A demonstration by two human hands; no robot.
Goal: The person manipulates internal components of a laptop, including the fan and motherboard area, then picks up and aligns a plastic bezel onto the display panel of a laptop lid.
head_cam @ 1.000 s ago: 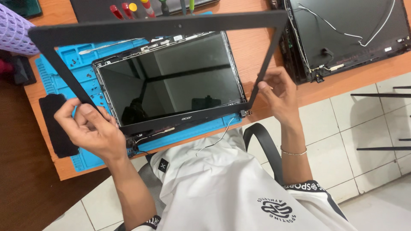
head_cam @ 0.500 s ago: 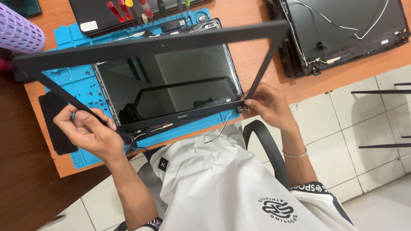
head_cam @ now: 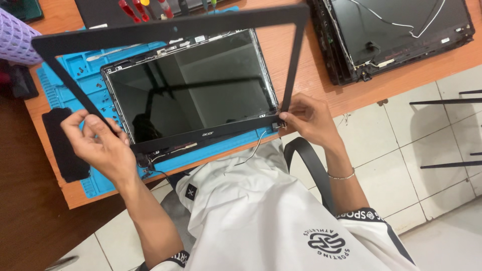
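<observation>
While the person sits close to it, the orange-brown wooden surface (head_cam: 301, 55) carries a blue work mat (head_cam: 95, 80), and below its edge the room shows a floor of pale square tiles (head_cam: 416, 150). On the mat, between the two hands, lies a laptop screen panel (head_cam: 191, 90), dark and glossy, with small screws scattered on the mat beyond the left hand. Beyond the right hand and a little to its outer side rests another opened laptop lid (head_cam: 401, 35), black, with thin wires across it. Some screwdrivers with red and yellow handles (head_cam: 135, 7) lie far beyond the panel, and a purple mesh basket (head_cam: 15, 37) stands at the far corner beyond the left hand.

A thin black screen bezel (head_cam: 170, 27) is tilted up above the panel. The left hand (head_cam: 100, 145) is closed around the left bar of this bezel, near its lower corner, with the thumb and fingers pinching it. The right hand (head_cam: 306, 118) is partly curled, and its fingertips grip the lower end of the right bar, just beside the corner hinge of the panel. A thin bracelet is on the right wrist.
</observation>
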